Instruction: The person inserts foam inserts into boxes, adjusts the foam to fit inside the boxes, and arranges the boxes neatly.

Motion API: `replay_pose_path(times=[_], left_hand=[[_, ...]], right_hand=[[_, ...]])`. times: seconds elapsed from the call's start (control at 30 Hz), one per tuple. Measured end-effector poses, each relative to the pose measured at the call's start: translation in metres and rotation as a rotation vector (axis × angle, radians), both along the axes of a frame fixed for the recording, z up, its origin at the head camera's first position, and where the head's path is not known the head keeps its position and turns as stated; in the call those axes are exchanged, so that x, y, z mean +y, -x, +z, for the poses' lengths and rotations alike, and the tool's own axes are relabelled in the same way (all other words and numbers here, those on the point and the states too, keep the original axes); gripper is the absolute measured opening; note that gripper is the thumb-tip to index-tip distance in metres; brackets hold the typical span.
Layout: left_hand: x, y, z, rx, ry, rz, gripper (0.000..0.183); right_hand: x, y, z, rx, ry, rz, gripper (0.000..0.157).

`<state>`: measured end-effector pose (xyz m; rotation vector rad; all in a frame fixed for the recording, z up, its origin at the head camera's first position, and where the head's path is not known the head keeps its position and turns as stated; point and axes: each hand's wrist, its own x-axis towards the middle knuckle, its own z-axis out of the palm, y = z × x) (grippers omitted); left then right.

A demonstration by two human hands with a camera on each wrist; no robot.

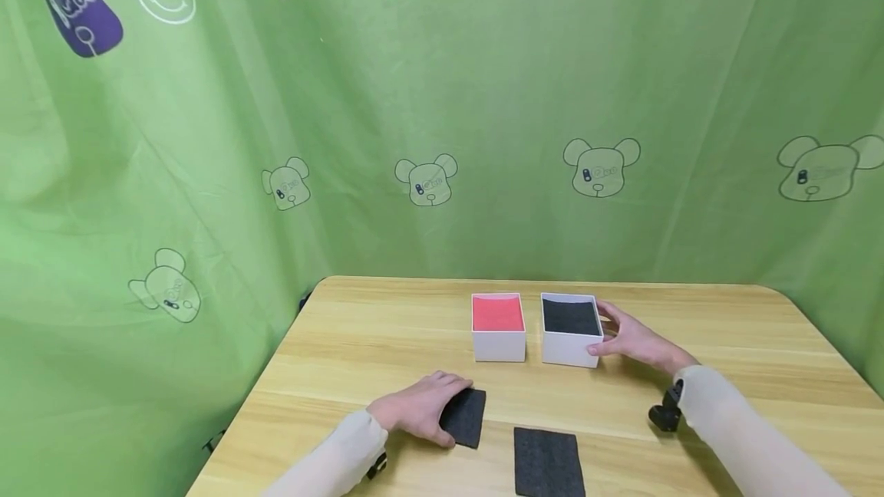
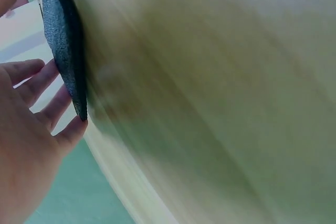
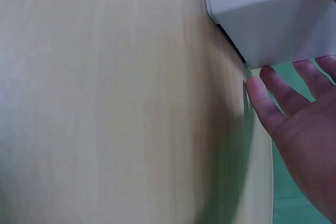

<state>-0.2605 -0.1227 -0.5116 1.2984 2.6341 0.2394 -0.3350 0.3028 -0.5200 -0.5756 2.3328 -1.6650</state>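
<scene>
At the table's middle left, my left hand (image 1: 423, 407) holds a dark grey felt-like square (image 1: 464, 417) by its edges, thumb on one side and fingers on the other. In the left wrist view the square (image 2: 65, 45) looks slightly bowed between the fingertips and thumb. My right hand (image 1: 635, 337) grips the right side of a white box (image 1: 570, 349), thumb at its front corner and fingers behind. Dark grey squares (image 1: 572, 317) fill that box. The right wrist view shows the box's smooth wall (image 3: 278, 30) with fingertips at its edge.
A second white box (image 1: 499, 347), holding red-pink squares (image 1: 498, 314), stands left of the gripped one. Another dark grey square (image 1: 549, 462) lies flat near the front of the wooden table (image 1: 387, 328). A green patterned curtain (image 1: 483, 98) hangs behind.
</scene>
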Motion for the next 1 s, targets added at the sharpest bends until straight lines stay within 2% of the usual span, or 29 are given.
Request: replay_pose_path(times=[0.13,0.23,0.4,0.53,0.67,0.73,0.87,1.0], left_hand=[[-0.001,0.0,0.001,-0.009,-0.019,0.0,0.091],[-0.004,0.001,0.002,0.0,-0.01,-0.017,0.096],[-0.008,0.003,0.003,0.048,0.062,-0.032,0.106],[-0.005,0.003,0.005,0.078,0.111,-0.037,0.1],[-0.001,0.0,0.008,0.113,0.12,-0.047,0.095],[-0.001,-0.001,0.007,0.112,0.1,-0.037,0.094],[-0.001,0.0,0.008,0.037,0.003,0.019,0.093],[0.003,0.005,0.015,-0.012,-0.102,0.041,0.09]], right_hand=[[0.0,0.0,-0.001,-0.008,0.006,0.005,0.107],[0.0,-0.001,0.0,-0.002,0.0,0.013,0.106],[0.0,-0.002,0.001,0.002,-0.003,0.019,0.105],[0.001,-0.001,0.0,-0.009,0.005,0.015,0.107],[0.001,0.001,-0.001,-0.005,0.009,0.019,0.107],[0.001,0.002,-0.001,-0.006,0.009,0.017,0.107],[0.0,0.003,-0.001,-0.003,0.014,0.02,0.106],[0.0,0.003,-0.001,-0.004,0.023,0.019,0.105]])
